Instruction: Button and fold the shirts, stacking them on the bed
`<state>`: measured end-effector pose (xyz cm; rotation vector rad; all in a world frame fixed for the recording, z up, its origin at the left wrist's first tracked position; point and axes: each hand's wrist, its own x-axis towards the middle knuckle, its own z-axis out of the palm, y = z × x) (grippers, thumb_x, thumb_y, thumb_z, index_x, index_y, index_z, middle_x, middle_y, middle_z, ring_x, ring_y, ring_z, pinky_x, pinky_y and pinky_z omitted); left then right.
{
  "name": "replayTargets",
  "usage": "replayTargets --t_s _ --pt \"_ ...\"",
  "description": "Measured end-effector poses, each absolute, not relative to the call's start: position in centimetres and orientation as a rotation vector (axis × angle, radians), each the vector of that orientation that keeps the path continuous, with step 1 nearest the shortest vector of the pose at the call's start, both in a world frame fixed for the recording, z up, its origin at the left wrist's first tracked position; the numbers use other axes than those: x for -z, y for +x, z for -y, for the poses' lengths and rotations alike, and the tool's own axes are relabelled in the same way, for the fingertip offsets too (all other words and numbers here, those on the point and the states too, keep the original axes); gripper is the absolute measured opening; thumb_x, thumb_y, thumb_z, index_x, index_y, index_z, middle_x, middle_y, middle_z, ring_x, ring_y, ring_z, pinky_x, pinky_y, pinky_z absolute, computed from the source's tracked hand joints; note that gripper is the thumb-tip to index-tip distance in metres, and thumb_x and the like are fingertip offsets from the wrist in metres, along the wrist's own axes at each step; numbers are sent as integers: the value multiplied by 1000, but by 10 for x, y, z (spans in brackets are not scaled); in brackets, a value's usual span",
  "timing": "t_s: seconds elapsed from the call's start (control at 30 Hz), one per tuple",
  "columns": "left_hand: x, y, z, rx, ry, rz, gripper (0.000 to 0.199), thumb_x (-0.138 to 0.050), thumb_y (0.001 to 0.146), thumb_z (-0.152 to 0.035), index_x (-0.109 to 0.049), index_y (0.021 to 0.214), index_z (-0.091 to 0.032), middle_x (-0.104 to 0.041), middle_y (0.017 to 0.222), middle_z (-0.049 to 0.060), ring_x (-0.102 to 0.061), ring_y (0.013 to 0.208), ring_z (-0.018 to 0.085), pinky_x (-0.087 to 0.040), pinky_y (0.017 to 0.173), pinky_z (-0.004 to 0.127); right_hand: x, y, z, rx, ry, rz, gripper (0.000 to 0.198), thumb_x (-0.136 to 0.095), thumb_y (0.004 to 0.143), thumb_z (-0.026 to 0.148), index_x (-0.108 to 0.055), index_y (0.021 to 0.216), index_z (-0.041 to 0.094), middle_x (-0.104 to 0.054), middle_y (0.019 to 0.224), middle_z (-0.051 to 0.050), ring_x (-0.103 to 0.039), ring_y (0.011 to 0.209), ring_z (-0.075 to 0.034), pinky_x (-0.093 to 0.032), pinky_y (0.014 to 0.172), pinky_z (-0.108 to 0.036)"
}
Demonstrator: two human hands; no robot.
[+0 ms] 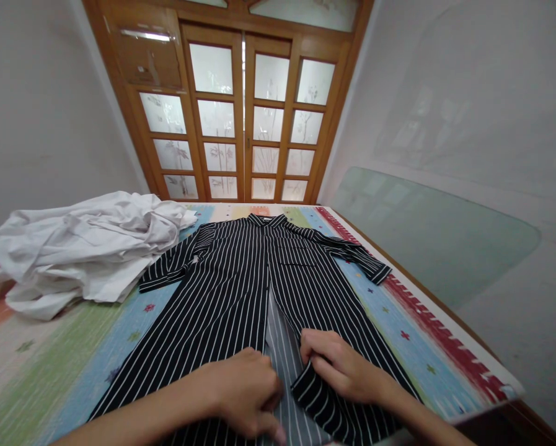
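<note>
A black shirt with white stripes (217, 291) lies spread front side up, its collar at the far end and a sleeve out to either side. Its front is fastened higher up and parts lower down, where the grey inside of the back shows. My right hand (336, 362) is closed on the right front edge and lifts it, so the cloth folds back below the fingers. At the opposite front edge, my left hand (250, 390) has its fingers curled against the shirt, with the thumb pointing down. The cloth under those fingers is mostly hidden.
A heap of white cloth (87, 241) lies at the left. Beneath everything is a colourful striped cover (92, 347) with small stars. A glass-like panel (426, 229) leans on the right wall, and wooden doors (243, 118) stand beyond the far edge.
</note>
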<state>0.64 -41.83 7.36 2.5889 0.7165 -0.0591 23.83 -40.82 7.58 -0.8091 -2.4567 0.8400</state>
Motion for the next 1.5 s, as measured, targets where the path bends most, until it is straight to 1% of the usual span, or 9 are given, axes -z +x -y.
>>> replayTargets --t_s 0.17,0.33,0.47,0.57,0.73,0.87,0.97,1.23,1.5 --pt "-65 16 365 -408 1678 -1052 33 -37 98 -42 -51 113 -17 -64 72 0 -60 48 13 -48 50 27 -78 239 409 -855 -780 2488 18 -36 86 9 -48 80 20 -49 79 -1 -46 76 -16 -39 72 -29" --pt "-57 32 317 -683 1046 -1151 48 -49 95 -36 -26 132 -18 -60 86 2 -66 57 14 -57 59 32 -83 233 412 -901 -777 2519 20 -37 84 6 -51 76 19 -48 82 -1 -47 75 -14 -38 70 -27" --pt "-54 37 297 -809 1041 -1128 60 -65 84 -14 -31 133 -19 -55 82 -4 -59 59 7 -57 63 26 -86 226 416 -835 -785 2559 17 -42 76 5 -52 71 18 -47 89 -3 -48 78 -14 -39 71 -27" --pt "-51 35 289 -870 1111 -1103 54 -66 77 -2 -46 124 -19 -49 79 -6 -54 57 4 -54 61 21 -87 224 418 -700 -726 2658 13 -46 70 6 -48 64 17 -48 90 -3 -46 76 -14 -37 67 -26" --pt "-50 25 278 -849 1194 -1153 35 -65 76 -3 -61 110 -12 -58 95 4 -56 65 6 -53 61 21 -84 221 419 -606 -597 2952 14 -47 72 10 -47 60 18 -51 72 2 -34 55 -10 -24 53 -26" --pt "-51 17 274 -821 1229 -1183 34 -64 74 -1 -66 107 -11 -60 94 5 -56 65 7 -53 61 21 -80 215 421 -533 -584 3057 6 -55 72 21 -59 74 18 -58 74 1 -37 53 -11 -19 48 -27" --pt "-50 13 272 -784 1246 -1205 33 -62 75 -1 -68 106 -11 -62 92 5 -55 63 7 -53 61 22 -81 210 421 -493 -541 3138 18 -61 68 27 -64 83 17 -62 80 -1 -40 52 -11 -18 46 -27" --pt "-48 9 272 -757 1290 -1201 34 -63 77 -3 -68 110 -11 -67 103 9 -57 62 6 -54 58 20 -84 208 420 -564 -372 3201 9 -62 70 19 -64 79 16 -61 79 -2 -50 59 -13 -27 47 -27" --pt "-55 8 274 -730 1369 -1213 36 -57 81 -5 -66 115 -11 -64 119 12 -61 71 9 -55 64 23 -94 194 429 -510 -196 3068 3 -63 81 20 -62 83 17 -61 85 -3 -54 77 -15 -42 64 -26"
